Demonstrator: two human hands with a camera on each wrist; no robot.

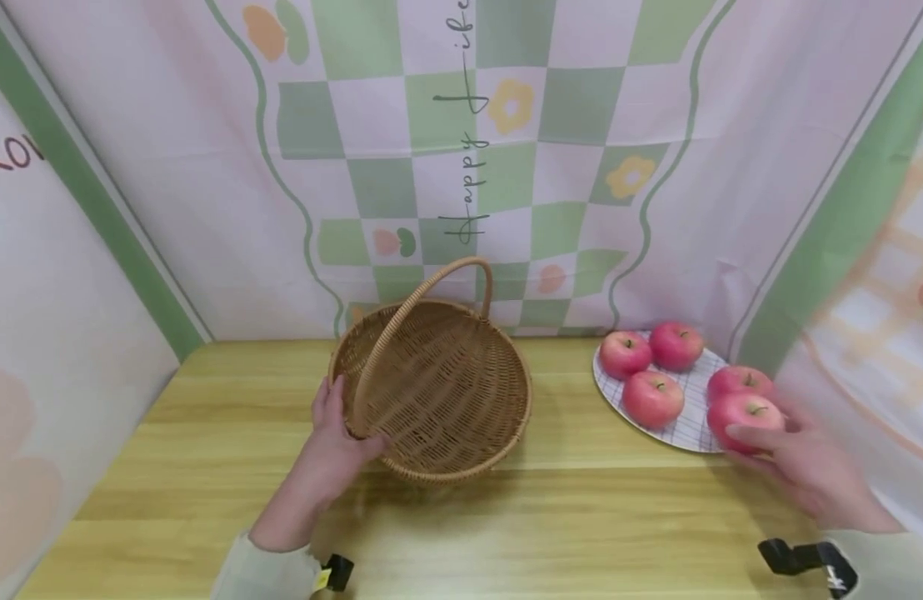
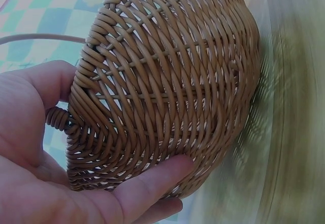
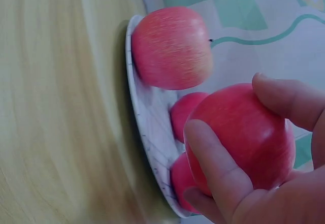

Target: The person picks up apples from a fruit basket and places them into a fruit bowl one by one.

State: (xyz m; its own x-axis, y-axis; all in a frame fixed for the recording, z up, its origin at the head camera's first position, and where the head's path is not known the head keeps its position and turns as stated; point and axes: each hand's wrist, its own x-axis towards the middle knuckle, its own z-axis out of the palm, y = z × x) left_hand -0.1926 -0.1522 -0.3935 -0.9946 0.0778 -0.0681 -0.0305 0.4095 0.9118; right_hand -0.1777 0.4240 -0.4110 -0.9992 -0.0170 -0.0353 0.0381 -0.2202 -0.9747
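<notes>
A round wicker basket with an arched handle stands on the table, nothing inside it. My left hand grips its near left rim beside the handle's foot; in the left wrist view the thumb and fingers lie around the woven wall. At the right, my right hand holds a red apple at the plate's near right edge. The right wrist view shows thumb and fingers curled round that apple. The checked plate carries several other apples, one right behind the held one.
More apples, one front left, one back left and one at the back, sit on the plate. A wooden table lies under everything. Printed cloth hangs behind and on both sides, close to the plate's right.
</notes>
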